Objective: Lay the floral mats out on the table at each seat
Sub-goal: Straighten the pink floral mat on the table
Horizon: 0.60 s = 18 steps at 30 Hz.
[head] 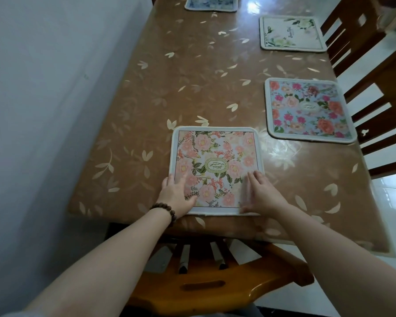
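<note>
Pink floral mat (pixel 216 170) lies flat, lower centre of frame, at near table (pixel 146 110) edge. My left hand (pixel 177 195) and right hand (pixel 262 195) rest on it, fingers straight, gripping nothing. Three mats already set upper right. Final squaring step, I judge; next, lift hands clear.

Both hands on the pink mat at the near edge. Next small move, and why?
Probably lift both hands off. The pink mat already lies flat and square at the near edge of the table, in front of the near chair; the left hand and right hand rest flat on its near corners. The right hand is blurred, so a last nudge may be underway.
</note>
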Motion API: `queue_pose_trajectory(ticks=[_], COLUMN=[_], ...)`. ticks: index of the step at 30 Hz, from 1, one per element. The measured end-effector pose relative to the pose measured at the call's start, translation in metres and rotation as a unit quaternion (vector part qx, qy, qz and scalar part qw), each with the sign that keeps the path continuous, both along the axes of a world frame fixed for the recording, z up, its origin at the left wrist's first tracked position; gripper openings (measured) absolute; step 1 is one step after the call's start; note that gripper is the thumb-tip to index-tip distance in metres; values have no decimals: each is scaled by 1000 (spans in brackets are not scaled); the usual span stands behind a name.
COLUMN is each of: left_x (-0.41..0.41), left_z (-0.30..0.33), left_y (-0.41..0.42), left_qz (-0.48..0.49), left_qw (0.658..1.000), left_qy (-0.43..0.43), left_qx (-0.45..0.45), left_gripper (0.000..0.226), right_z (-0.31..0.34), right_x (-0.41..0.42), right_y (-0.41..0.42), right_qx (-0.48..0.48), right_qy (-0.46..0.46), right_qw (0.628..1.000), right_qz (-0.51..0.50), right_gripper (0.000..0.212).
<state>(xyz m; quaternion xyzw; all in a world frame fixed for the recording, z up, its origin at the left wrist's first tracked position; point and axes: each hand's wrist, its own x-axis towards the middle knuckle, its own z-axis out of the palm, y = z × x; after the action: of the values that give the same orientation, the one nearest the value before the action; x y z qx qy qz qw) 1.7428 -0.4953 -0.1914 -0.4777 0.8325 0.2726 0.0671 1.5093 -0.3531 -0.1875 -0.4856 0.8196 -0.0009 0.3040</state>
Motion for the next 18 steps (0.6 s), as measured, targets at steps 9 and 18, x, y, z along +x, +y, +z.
queue_pose_trajectory(ticks=[9,18], left_x=[-14,-34], left_z=[5,0], left_y=[0,11], left_qz=[36,-20], left_qw=[999,999], left_qy=[5,25], left_qx=[-26,-19], left_gripper=[72,64], right_z=[-11,-6], right_x=[-2,-69], right_y=[10,11], right_qx=[-13,-64], right_qy=[40,46], right_qw=[996,997], right_qz=[85,-23], right_gripper=[122,81])
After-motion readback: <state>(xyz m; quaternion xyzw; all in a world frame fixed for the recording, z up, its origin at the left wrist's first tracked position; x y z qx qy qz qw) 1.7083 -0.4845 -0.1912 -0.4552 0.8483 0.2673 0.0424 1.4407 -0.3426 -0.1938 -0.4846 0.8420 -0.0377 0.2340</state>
